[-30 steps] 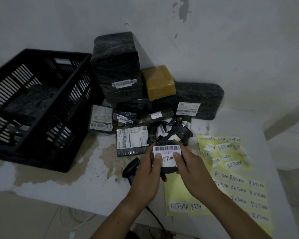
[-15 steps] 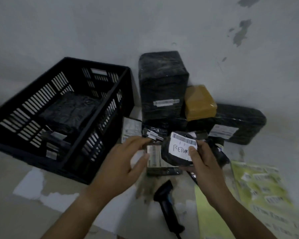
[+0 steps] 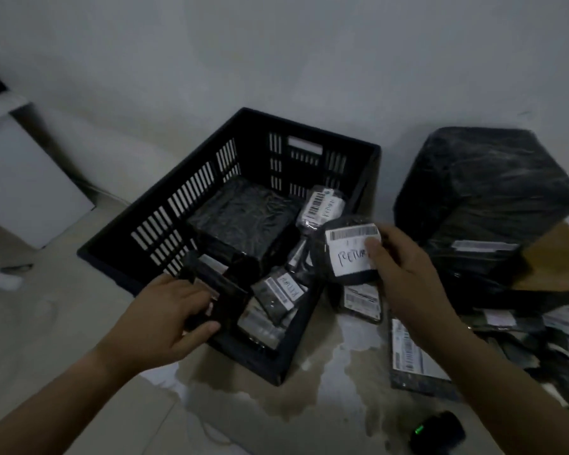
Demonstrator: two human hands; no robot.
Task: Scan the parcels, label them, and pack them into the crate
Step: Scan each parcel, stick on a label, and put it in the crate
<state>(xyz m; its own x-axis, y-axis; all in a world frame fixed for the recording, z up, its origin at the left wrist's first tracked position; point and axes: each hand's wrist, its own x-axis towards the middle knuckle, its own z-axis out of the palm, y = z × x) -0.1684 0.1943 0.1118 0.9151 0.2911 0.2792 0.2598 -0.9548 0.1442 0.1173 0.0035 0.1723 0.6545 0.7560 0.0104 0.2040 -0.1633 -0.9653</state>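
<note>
Crate (image 3: 178, 208), black and slotted, sits on the stained bench (image 3: 326, 372) left of centre. To its right stands the big wrapped parcel (image 3: 486, 198) in glossy black film, with a pale strip label low on its near face. Its right side runs out of frame, and a brown box (image 3: 552, 257) shows only as a corner behind it.

Inside the crate, toward the far left, lies a flat black block (image 3: 243, 218). The left hand (image 3: 165, 316) lies across the crate's near left rim. Its fingers (image 3: 191, 292) curl over a dark packet (image 3: 224, 307) just inside, with the thumb closing from the near side. Blur leaves that packet's outline hard to make out.

The right hand (image 3: 408, 280) holds the round parcel (image 3: 345, 257) above the crate's right rim. It pinches the parcel with the thumb pressed on a white label that carries a barcode and the handwritten letters RETUR. Most of its other fingers are hidden behind the parcel.

A flat parcel (image 3: 411, 353) with a printed label lies on the bench at the near right, partly under the right forearm.

Along the crate's right side, a barcoded packet (image 3: 322, 205) leans by the far wall. A hand-lettered packet (image 3: 283, 290) lies nearer, on top of a grey packet (image 3: 263, 326). A bench packet (image 3: 362, 300) lies just outside the rim, below the round parcel.

A scanner (image 3: 437, 431) with a green light sits at the near edge, cut off.
</note>
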